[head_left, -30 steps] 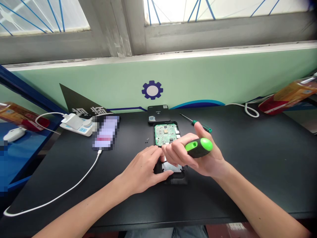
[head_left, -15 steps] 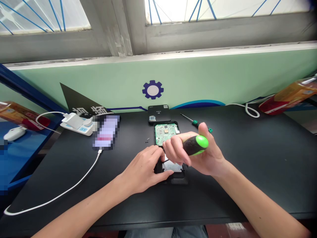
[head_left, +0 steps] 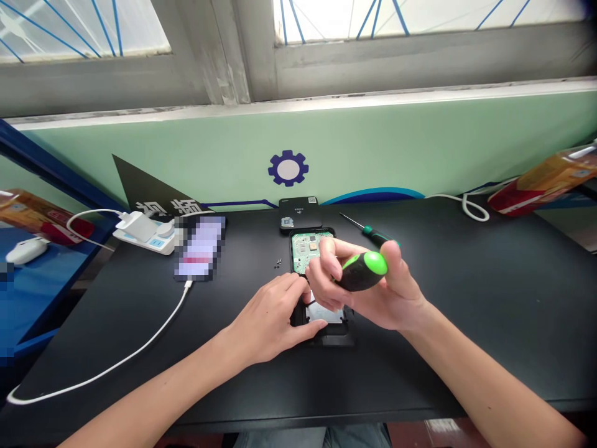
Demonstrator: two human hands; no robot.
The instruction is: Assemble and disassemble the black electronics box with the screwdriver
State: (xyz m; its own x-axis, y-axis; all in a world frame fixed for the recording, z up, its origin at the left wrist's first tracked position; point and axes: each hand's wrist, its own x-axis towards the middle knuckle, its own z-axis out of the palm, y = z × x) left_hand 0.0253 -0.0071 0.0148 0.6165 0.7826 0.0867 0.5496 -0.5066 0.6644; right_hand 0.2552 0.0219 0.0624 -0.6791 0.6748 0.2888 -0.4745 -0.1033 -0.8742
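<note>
The right hand (head_left: 373, 292) was closed around a green-and-black screwdriver (head_left: 361, 272) above the opened device (head_left: 319, 280) on the tabletop (head_left: 466, 298), while the left hand (head_left: 270, 317) rested flat, fingers pressing its left edge.

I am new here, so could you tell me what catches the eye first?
The right hand grips a black screwdriver with a bright green cap over an opened black device with a green circuit board at the middle of the black table. The left hand rests on its near end.
</note>
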